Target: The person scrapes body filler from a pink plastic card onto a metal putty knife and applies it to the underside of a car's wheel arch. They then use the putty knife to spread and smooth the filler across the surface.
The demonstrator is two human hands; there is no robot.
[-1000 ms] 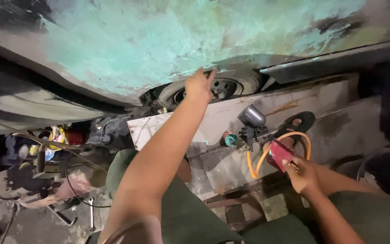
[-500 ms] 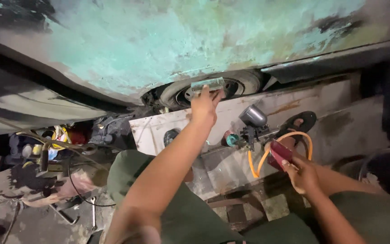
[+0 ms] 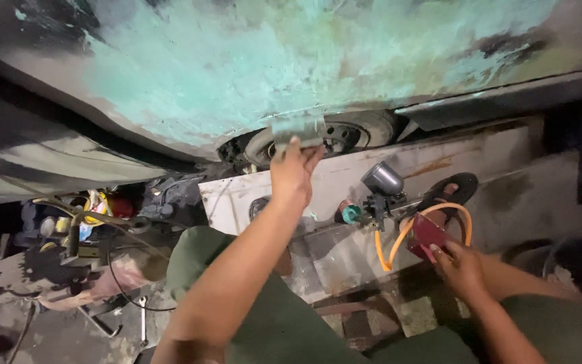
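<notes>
— What is the left hand doing up there?

— It is reaching far up with the arm stretched out, and its fingers are clamped on a small grey-green rectangular sanding block. The block is sitting right at the lower edge of the big curved car body panel covered in patchy turquoise primer, just in front of the dusty black tyre with a steel rim.

— And the right hand?

— That one is staying low on the near right, fingers closed around a flat dark-red block-shaped thing. I cannot tell exactly what that thing is. A looping orange hose is curling just beside it.

— Anything between the two hands?

— A spray gun with a grey metal cup on top is standing on the dirty whitish slab, with a small teal fitting just left of it. Far over on the left, a tangle of cables and yellow and red clutter is lying on the floor.
</notes>
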